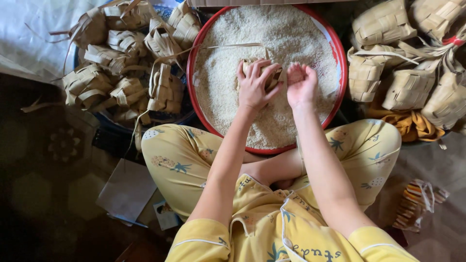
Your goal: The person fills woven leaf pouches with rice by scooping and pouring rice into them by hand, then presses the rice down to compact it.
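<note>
A round red-rimmed tray (195,99) full of raw white rice (272,34) lies in front of my crossed legs. My left hand (254,85) grips a woven palm-leaf pouch (277,76) over the middle of the rice, with a long leaf strip trailing off to the left. My right hand (301,85) is beside the pouch, fingers cupped with rice grains in the palm, touching the pouch's right side. Most of the pouch is hidden by my fingers.
A pile of empty woven leaf pouches (126,63) fills a dark basin to the left of the tray. Plumper woven pouches (407,58) are stacked at the right over a yellow cloth (412,123). Papers (128,189) and a striped bag (417,204) lie on the floor.
</note>
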